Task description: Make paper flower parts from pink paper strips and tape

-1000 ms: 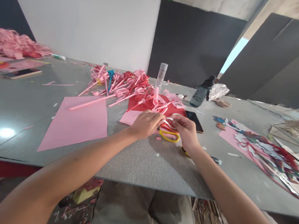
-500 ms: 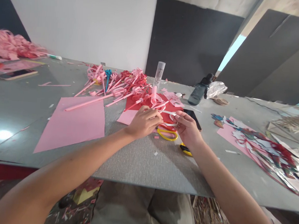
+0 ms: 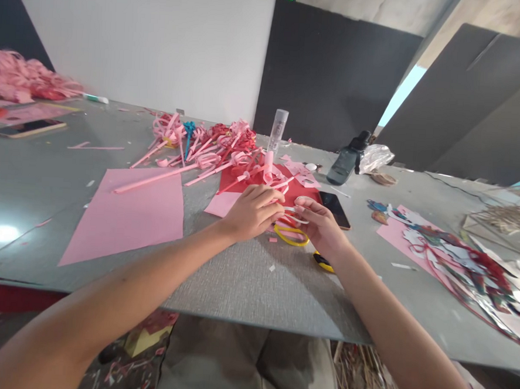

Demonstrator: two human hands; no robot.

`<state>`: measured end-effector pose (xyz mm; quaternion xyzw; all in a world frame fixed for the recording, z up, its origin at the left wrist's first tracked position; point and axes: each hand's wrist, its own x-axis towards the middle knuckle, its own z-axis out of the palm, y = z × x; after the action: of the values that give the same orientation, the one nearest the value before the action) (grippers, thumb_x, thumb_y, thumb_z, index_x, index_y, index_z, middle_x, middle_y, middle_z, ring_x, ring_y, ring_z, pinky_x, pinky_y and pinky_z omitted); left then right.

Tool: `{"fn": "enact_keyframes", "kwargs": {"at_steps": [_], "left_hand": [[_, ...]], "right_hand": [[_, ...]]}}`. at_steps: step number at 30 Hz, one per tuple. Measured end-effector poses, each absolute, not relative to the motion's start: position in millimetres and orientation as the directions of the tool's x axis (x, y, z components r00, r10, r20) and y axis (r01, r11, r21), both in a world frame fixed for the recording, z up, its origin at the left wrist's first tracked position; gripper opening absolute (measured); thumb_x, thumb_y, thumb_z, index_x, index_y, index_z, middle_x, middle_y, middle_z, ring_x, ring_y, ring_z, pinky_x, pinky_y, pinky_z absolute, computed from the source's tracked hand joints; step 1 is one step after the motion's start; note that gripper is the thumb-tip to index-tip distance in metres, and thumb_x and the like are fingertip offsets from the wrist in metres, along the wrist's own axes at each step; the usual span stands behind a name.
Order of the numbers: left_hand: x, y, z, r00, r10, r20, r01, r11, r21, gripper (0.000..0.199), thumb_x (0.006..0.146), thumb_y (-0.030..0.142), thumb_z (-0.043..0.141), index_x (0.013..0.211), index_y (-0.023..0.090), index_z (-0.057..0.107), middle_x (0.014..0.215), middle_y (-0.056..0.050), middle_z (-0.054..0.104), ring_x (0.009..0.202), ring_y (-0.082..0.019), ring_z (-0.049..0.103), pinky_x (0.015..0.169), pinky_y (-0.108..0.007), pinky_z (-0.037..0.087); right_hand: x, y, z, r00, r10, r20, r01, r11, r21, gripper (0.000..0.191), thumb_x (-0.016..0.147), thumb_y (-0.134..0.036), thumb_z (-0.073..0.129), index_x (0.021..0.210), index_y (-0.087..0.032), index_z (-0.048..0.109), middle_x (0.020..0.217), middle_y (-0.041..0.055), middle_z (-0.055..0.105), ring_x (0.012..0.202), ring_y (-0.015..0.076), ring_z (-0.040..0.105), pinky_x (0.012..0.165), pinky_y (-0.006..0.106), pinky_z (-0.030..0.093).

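Over the middle of the table, my left hand and my right hand face each other, fingers closed on thin white paper strips that loop between them. Yellow-handled scissors lie just beneath the strips. A black and yellow tool is partly hidden by my right wrist. Red paper and pink scraps lie behind my hands. A clear tube stands upright there, beside pink and red curled paper flowers.
A pink sheet lies to the left. On the right are a dark phone, a dark bottle, a plastic bag and a pile of colourful cut paper. Another phone lies far left.
My hands have come slightly closer together. The white strips between them have moved a little lower and changed shape, and my right hand has shifted slightly left, uncovering more of the dark phone.
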<state>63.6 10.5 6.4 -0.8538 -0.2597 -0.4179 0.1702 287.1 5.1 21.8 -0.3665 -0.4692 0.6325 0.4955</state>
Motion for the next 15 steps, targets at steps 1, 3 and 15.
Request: {"fn": "enact_keyframes", "kwargs": {"at_steps": [1,3,15], "left_hand": [[63.5,10.6,6.3,0.518,0.305,0.799,0.588,-0.806,-0.073,0.017,0.106,0.027,0.052,0.099,0.021,0.066,0.115,-0.006,0.07,0.107,-0.022,0.061,0.095,-0.039,0.043],[63.5,10.6,5.9,0.529,0.314,0.788,0.583,-0.809,-0.07,0.017,0.106,0.029,0.053,0.1,0.021,0.067,0.114,-0.006,0.07,0.103,-0.022,0.062,0.094,-0.039,0.043],[65.4,10.3,6.5,0.583,0.317,0.748,0.502,-0.865,-0.024,0.025,0.108,0.031,0.048,0.096,0.019,0.067,0.106,-0.006,0.075,0.093,-0.019,0.068,0.088,-0.037,0.045]], "right_hand": [[287.6,5.3,21.5,-0.244,0.97,0.003,-0.285,-0.068,-0.956,0.031,0.067,-0.03,0.093,0.092,-0.025,0.075,0.081,-0.0031,0.073,0.063,0.0104,0.062,0.06,0.025,0.058],[288.6,5.9,20.9,-0.247,0.969,0.012,-0.291,-0.063,-0.955,0.03,0.068,-0.028,0.093,0.092,-0.025,0.075,0.08,-0.004,0.072,0.065,0.0107,0.064,0.062,0.025,0.058],[288.1,4.2,19.3,-0.269,0.961,0.059,-0.301,-0.026,-0.953,0.032,0.07,-0.026,0.091,0.097,-0.028,0.075,0.086,-0.0035,0.076,0.073,0.0126,0.069,0.068,0.027,0.062]]}}
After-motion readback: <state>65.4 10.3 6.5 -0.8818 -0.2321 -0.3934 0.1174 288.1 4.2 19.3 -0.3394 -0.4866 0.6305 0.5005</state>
